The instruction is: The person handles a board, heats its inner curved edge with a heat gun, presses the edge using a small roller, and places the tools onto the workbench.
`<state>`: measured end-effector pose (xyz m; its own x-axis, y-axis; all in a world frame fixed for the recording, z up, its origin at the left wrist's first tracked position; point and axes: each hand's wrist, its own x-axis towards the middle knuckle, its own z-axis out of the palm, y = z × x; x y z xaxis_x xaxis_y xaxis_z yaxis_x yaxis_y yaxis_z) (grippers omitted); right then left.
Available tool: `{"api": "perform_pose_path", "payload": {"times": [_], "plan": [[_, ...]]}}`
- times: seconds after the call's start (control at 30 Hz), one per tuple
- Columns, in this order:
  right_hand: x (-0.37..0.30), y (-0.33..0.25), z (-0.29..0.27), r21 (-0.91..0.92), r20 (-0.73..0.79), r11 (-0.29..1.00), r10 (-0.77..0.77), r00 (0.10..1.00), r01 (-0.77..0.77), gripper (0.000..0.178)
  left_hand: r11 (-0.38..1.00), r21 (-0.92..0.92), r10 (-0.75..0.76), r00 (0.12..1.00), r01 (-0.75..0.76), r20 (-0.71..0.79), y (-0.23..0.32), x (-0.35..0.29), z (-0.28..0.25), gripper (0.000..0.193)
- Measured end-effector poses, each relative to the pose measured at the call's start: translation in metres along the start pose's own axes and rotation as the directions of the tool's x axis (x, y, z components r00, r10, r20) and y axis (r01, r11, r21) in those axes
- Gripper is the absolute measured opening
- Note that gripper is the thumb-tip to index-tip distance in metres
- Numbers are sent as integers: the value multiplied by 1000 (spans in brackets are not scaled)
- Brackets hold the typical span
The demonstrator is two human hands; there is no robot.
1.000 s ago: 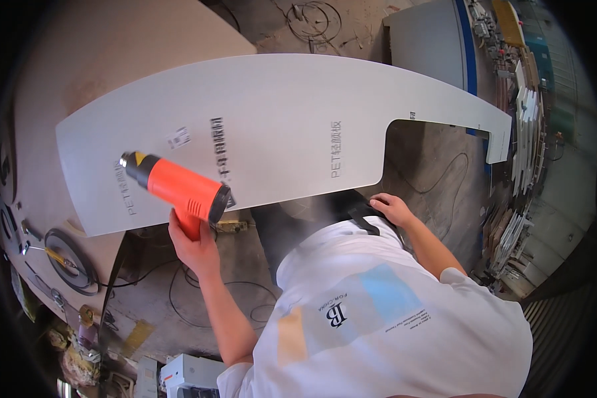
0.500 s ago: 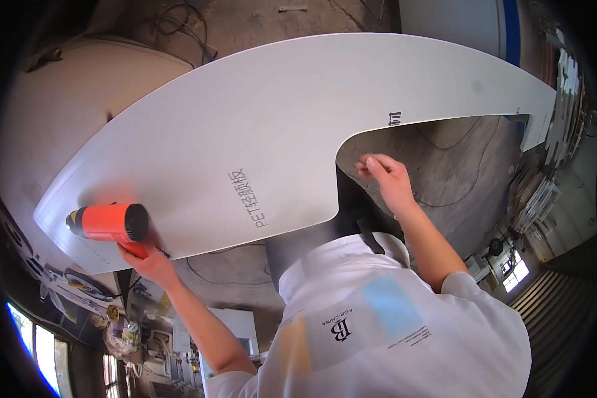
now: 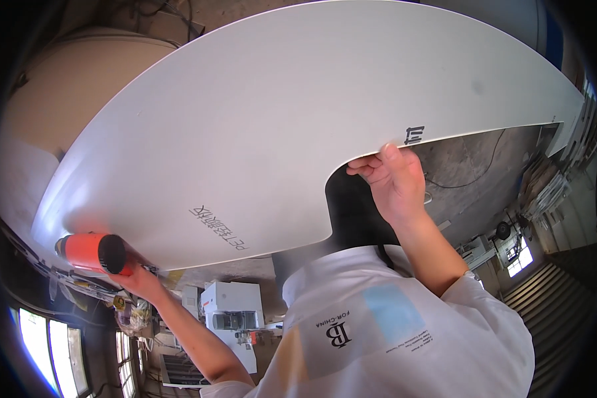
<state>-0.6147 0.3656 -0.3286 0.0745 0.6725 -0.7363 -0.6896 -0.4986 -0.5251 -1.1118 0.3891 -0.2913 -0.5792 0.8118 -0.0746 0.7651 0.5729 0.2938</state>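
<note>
A large white panel (image 3: 259,113) with a curved outer edge and a cutout on its near side spans the view before me. At its left end, my left hand (image 3: 138,278) is closed round the handle of an orange heat gun (image 3: 89,252) with a black round back end. The gun lies over the panel's near left edge, nozzle to the left. My right hand (image 3: 401,182) holds the edge of the cutout, thumb on the upper face and fingers curled by the rim. Part of those fingers is hard to make out.
Beyond the panel's left side is a beige rounded surface (image 3: 93,86). White machinery (image 3: 232,298) stands below on the left, near bright windows (image 3: 50,345). Stacked sheets (image 3: 544,186) lie at the right. A dark cable (image 3: 474,166) runs over the floor inside the cutout.
My right hand has moved from the cutout's open space up to its edge and taken hold. The heat gun in my left hand sits lower and nearer the rim. The panel looks larger in view.
</note>
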Motion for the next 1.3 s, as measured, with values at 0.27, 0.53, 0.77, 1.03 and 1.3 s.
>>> {"api": "perform_pose_path", "payload": {"times": [0.27, 0.53, 0.77, 1.03, 1.3], "plan": [[1, 2, 13, -170, -158, 985, -66, 985, 39, 22, 1000, 12, 0, 1000, 0, 24, -5, 1, 1, 61], [3, 10, 26, -219, -88, 974, -72, 994, 52, 43, 996, 42, 78, 997, -78, -8, -13, 3, 1, 51], [0, 10, 41, -212, -71, 977, 11, 997, -26, 34, 998, 29, 59, 998, -59, -11, -14, 3, 0, 55], [-5, -56, 21, -870, 481, 55, -119, 869, 489, 35, 989, -25, 142, 989, -143, -28, -16, 3, 4, 56], [59, -107, 62, -612, 752, -550, -181, 634, 568, 102, 999, 41, 21, 995, -17, -96, -12, 5, 3, 62]]}}
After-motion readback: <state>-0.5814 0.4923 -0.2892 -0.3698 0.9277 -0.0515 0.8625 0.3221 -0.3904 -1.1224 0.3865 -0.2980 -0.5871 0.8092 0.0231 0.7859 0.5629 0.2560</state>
